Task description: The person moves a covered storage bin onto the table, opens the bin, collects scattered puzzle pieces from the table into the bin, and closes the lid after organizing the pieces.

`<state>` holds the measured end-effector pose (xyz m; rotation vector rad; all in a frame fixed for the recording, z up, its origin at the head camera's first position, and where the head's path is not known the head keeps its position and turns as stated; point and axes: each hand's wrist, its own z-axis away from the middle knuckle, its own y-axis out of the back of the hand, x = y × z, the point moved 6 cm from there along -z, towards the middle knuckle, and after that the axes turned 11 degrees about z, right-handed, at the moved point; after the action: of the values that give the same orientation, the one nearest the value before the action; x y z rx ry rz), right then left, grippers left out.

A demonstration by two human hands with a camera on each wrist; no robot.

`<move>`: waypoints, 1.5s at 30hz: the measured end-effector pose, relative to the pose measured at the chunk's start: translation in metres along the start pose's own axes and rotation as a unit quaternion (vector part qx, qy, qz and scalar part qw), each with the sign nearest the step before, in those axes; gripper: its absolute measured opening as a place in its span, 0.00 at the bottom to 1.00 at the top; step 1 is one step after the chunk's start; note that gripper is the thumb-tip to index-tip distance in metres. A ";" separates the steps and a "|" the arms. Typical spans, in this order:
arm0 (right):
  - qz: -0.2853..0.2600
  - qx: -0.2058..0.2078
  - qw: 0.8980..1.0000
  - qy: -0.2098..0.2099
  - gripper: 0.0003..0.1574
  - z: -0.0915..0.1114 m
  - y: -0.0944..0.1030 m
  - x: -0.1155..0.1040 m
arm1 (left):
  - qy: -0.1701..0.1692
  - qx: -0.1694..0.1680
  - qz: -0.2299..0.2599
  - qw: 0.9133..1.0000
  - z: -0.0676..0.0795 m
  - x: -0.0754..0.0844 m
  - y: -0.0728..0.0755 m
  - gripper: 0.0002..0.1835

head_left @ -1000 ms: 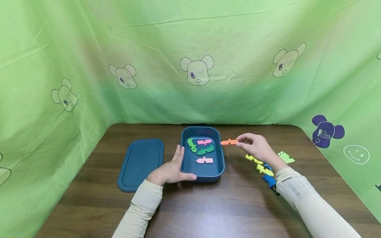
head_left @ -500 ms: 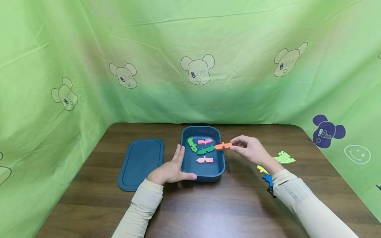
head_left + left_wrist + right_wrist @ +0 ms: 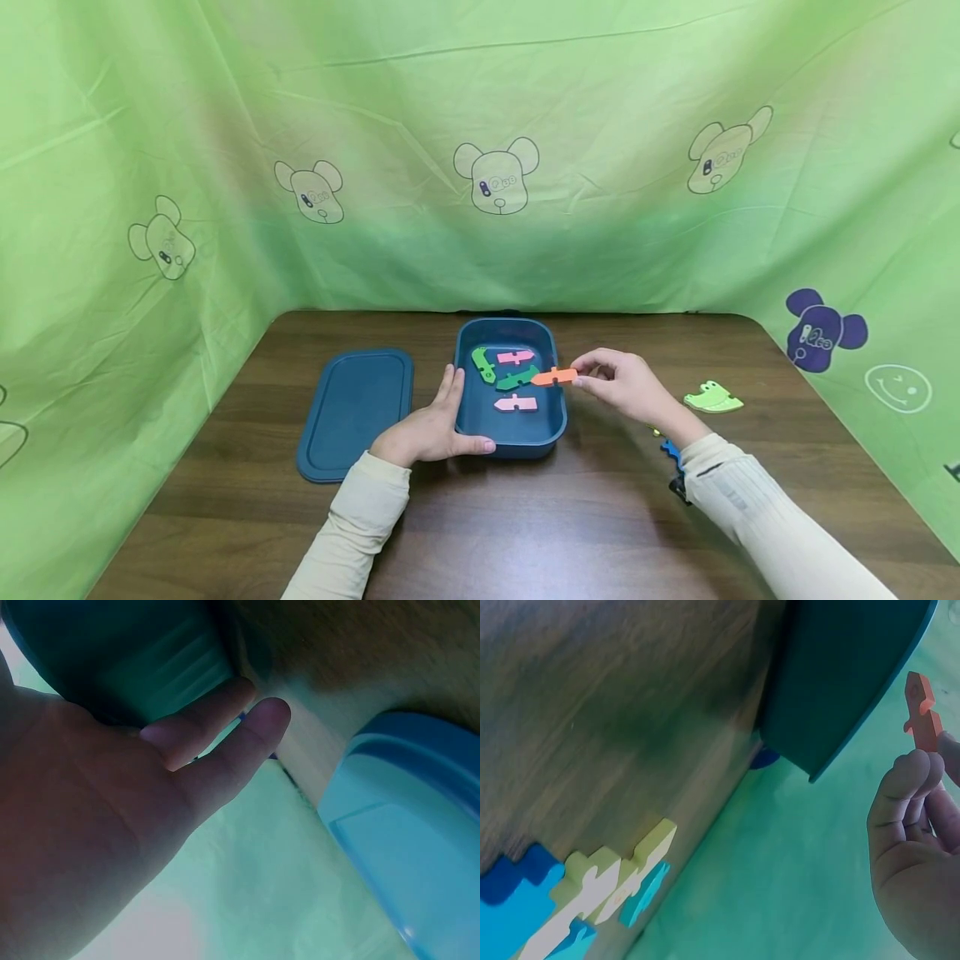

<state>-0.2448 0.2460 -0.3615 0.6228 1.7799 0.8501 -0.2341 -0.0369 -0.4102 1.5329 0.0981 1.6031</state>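
My right hand [image 3: 626,387] pinches an orange notched, pointed puzzle piece [image 3: 553,377] between thumb and fingertips. The piece reaches over the right rim of a dark blue box [image 3: 517,431]. In the right wrist view the orange piece [image 3: 921,712] stands out from the fingertips. Against the box's left side and front rim rests my left hand [image 3: 426,431], its fingers straight and thumb stretched out. Inside the box lie a light green piece [image 3: 483,366], a dark green piece [image 3: 516,379], a pink piece [image 3: 516,357] and a pale pink piece [image 3: 516,404].
The blue lid [image 3: 356,417] lies on the wooden table [image 3: 525,525], left of the box. A light green crocodile-head piece [image 3: 714,397] is at the right. Blue [image 3: 521,889] and yellow pieces [image 3: 592,877] lie near my right forearm, which partly hides them in the head view.
My right hand has moved left with the orange piece, from beside the box to over its right side. The left hand has stayed in place.
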 end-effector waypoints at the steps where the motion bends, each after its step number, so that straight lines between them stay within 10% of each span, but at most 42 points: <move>1: -0.001 -0.001 1.000 0.004 0.10 0.000 -0.001 -0.002 | 0.000 0.000 0.000 1.000 0.000 0.000 0.000 0.65; 45: 0.011 -0.068 0.997 0.043 0.09 0.015 -0.036 -0.033 | 0.000 0.000 -0.004 1.000 0.001 0.001 0.001 0.65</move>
<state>-0.2203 0.2030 -0.3748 0.5234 1.7777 1.0179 -0.2332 -0.0371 -0.4087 1.5304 0.1040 1.5978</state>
